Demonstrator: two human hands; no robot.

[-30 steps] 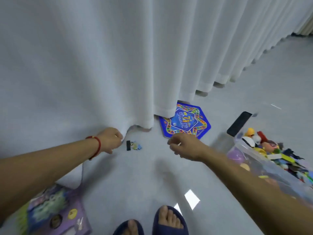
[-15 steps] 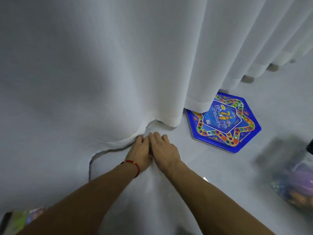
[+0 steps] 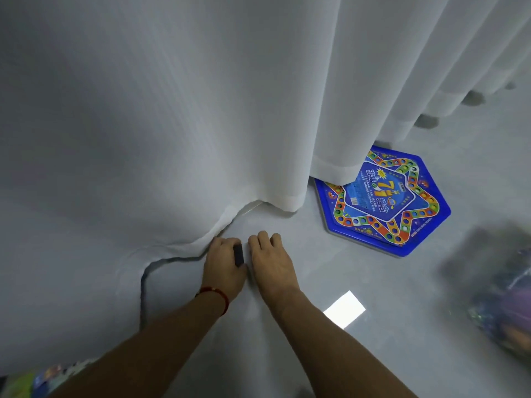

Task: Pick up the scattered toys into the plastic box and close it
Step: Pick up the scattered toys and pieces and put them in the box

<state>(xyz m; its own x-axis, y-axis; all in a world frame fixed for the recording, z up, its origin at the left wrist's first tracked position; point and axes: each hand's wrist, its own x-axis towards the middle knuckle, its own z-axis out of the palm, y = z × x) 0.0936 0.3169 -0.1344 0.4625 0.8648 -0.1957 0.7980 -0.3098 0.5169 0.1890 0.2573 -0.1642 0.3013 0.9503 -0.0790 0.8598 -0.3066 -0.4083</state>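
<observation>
My left hand point(image 3: 222, 267), with a red string at the wrist, grips a small black toy piece point(image 3: 238, 255) on the grey floor at the curtain's hem. Just to its right, my right hand point(image 3: 273, 264) rests palm down on the floor, and whatever lies under its fingers is hidden. A blue hexagonal game board point(image 3: 402, 222) lies on the floor further right, partly under the curtain. The clear plastic box point(image 3: 500, 285) with toys inside shows blurred at the right edge.
A white curtain point(image 3: 172, 110) hangs across the back and left, its hem bunched on the floor by my left hand. A colourful box point(image 3: 34, 380) peeks in at the bottom left. A bright light reflection point(image 3: 344, 308) lies on the floor.
Both hands came together at the small toys on the floor. The left hand let go of the curtain and now grips the black piece. The view has moved closer and leftward.
</observation>
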